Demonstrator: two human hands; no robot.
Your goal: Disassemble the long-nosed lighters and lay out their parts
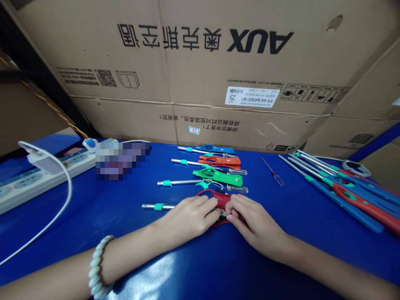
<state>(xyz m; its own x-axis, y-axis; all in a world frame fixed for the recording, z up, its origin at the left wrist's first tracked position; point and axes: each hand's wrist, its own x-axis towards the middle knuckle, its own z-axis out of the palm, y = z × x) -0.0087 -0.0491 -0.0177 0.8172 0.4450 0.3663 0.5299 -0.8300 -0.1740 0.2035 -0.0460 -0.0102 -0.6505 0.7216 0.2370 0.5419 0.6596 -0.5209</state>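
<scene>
In front of me lies an opened red long-nosed lighter (222,200), its metal tube (158,206) with a teal clip pointing left. My left hand (195,213) is closed on the lighter's red shell from the left, thumb and fingertips pressed together. From the right, my right hand (256,225) pinches near the white wires (223,214), also against the red shell. My fingers hide most of the inside. Just behind lies an opened green lighter (231,178), then an orange one (223,161) and a blue one (217,149), each with its metal tube exposed.
A small screwdriver (275,174) lies to the right of the row. Several lighters (353,196) are piled at the far right. At the left are a white power strip (68,166) and a cable (67,200). A large cardboard box (193,83) stands behind.
</scene>
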